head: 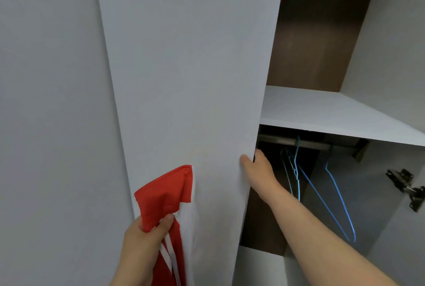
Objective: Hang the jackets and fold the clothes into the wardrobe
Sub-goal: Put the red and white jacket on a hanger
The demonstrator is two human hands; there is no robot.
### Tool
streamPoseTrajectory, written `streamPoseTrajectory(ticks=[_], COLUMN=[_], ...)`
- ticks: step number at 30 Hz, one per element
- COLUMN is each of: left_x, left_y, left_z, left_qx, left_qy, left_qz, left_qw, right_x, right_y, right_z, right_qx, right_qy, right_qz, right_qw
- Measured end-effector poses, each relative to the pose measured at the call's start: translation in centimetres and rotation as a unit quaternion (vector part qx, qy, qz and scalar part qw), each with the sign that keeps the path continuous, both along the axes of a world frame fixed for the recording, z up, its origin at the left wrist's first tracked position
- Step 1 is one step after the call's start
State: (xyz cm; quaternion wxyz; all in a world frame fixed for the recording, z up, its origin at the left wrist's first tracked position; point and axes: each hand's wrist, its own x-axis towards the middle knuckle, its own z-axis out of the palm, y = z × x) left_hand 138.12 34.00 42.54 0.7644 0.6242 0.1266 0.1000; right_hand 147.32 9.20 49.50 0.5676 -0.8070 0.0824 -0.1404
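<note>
Red jacket (pixel 165 196) crumpled in left hand (pixel 142 237); right hand (pixel 257 166) grips door (pixel 184 67).

The garment (pixel 165 196) at seven o'clock is bright red, with two white stripes running down its lower part. The wardrobe door (pixel 184 67) across the middle is plain pale grey-white, as is the shelf (pixel 322 106) at three o'clock, while the back panel (pixel 317 21) at one o'clock is dark brown. At four o'clock the hangers (pixel 298 188) are light blue, on a dull grey rail (pixel 282 140).
</note>
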Motion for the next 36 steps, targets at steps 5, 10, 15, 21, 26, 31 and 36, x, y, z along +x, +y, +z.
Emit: streamPoseTrajectory(ticks=[5,10,15,21,26,31,36], left_x=[-2.8,-5.4,-7.8,-10.3,-13.2,-16.4,-19.5], left_y=[0.1,0.0,0.8,4.0,8.7,12.8,16.7], left_z=[0.5,0.2,0.3,0.9,0.8,0.7,0.9], left_qx=[-0.024,-0.036,-0.039,-0.035,-0.027,-0.002,0.020], left_qy=[-0.001,0.004,0.002,-0.001,-0.001,-0.001,-0.010], left_qz=[0.034,0.069,0.070,0.055,0.035,0.026,0.026], left_qw=[0.999,0.997,0.997,0.998,0.999,1.000,0.999], right_x=[-0.3,-2.1,-5.3,-9.0,-12.0,-15.4,-18.0], right_y=[-0.8,-0.1,1.8,4.5,8.0,12.3,17.3], right_z=[-0.7,-1.0,-1.6,-0.2,0.7,0.6,0.4], right_qx=[-0.024,-0.032,-0.029,-0.055,-0.114,-0.126,-0.161], right_qy=[-0.031,-0.058,-0.068,-0.047,-0.026,-0.025,-0.033], right_qz=[0.003,0.018,0.008,0.025,0.043,0.041,0.070], right_qw=[0.999,0.998,0.997,0.997,0.992,0.991,0.984])
